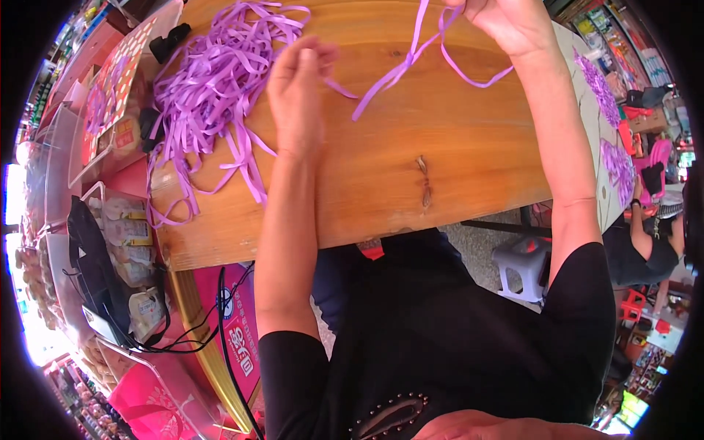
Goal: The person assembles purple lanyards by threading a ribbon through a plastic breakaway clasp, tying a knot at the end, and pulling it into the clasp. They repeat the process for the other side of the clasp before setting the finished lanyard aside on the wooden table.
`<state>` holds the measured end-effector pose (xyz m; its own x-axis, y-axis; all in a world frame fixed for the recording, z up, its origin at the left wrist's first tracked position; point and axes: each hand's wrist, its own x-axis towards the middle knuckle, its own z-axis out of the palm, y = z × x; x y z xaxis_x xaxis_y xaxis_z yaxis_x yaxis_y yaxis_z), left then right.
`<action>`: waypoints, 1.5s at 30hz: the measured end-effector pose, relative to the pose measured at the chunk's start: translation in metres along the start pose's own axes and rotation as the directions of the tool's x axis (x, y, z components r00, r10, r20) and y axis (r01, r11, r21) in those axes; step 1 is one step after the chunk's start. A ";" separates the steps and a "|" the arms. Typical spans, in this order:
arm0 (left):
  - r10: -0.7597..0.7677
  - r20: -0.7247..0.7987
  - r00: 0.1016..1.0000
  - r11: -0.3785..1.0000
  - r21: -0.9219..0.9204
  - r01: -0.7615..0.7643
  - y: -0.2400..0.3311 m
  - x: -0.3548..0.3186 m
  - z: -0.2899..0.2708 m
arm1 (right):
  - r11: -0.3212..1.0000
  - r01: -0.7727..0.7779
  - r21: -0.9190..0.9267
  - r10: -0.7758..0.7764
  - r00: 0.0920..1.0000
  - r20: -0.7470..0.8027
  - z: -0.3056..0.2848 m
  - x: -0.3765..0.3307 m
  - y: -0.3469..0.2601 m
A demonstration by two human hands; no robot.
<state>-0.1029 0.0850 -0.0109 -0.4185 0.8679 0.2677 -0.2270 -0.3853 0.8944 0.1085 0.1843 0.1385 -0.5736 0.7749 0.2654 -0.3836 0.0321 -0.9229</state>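
Observation:
At the top right of the wooden table, my right hand (510, 23) is closed on a strip of purple ribbon (405, 67). The strip hangs in loops, with one loose tail slanting down to the left. My left hand (295, 99) is raised over the table beside a large tangled heap of purple ribbon (216, 77). Its fingers are half curled and blurred, so whether they grip anything is unclear. A short ribbon end sticks out just right of that hand.
The wooden table (367, 176) has a curved front edge. At left stand a dotted box (117, 95) and a crate with packets (128, 235); black cables hang below. At right, a pale tabletop (587, 81) bears purple bundles (620, 172). A grey stool (521, 265) and another person (645, 249) are beyond.

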 end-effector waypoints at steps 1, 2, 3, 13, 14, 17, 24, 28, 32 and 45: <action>-0.016 -0.045 0.999 0.996 -0.083 0.012 0.002 0.003 -0.005 | 1.000 0.000 -0.016 0.000 1.000 0.021 -0.001 0.000 0.000; -0.003 -0.079 0.997 0.998 -0.070 -0.003 0.004 0.005 -0.009 | 1.000 -0.008 -0.027 0.008 1.000 0.012 -0.003 -0.001 0.000; 0.010 -0.112 0.994 0.998 -0.057 -0.017 0.005 0.007 -0.012 | 0.999 -0.016 -0.037 0.016 1.000 0.003 -0.004 -0.002 0.001; -0.022 -0.120 0.993 0.999 -0.045 0.017 0.011 0.002 -0.004 | 0.998 -0.043 -0.048 0.045 0.998 0.051 -0.009 -0.007 0.011; 0.068 -0.048 0.996 0.996 -0.051 -0.071 0.013 0.001 -0.001 | 0.980 -0.049 -0.194 0.056 0.998 0.029 -0.005 -0.010 0.011; 0.147 0.089 0.985 0.984 -0.113 -0.136 0.011 -0.008 0.015 | 0.828 -0.088 -0.554 0.117 0.993 0.017 0.014 -0.022 0.022; -0.145 0.352 0.925 0.965 -0.154 0.210 0.008 -0.020 0.010 | 0.488 0.360 -0.795 -0.081 0.926 0.369 0.021 -0.013 0.052; -0.092 0.296 0.951 0.934 -0.307 0.186 0.015 -0.008 -0.001 | 0.491 0.218 -0.844 0.011 0.966 0.257 -0.001 -0.021 0.045; -0.041 0.297 0.954 0.970 -0.218 0.109 0.011 -0.020 0.023 | 0.331 0.436 -0.837 -0.167 0.900 0.403 0.002 -0.037 0.059; -0.141 0.321 0.937 0.922 -0.303 0.243 0.022 0.000 -0.013 | 0.769 0.008 -0.639 0.186 0.954 0.237 -0.036 -0.052 0.058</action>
<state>-0.1196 0.0728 0.0038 -0.0780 0.9679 0.2391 -0.5768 -0.2394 0.7810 0.1420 0.1688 0.0610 -0.7898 0.5955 0.1470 0.1629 0.4348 -0.8857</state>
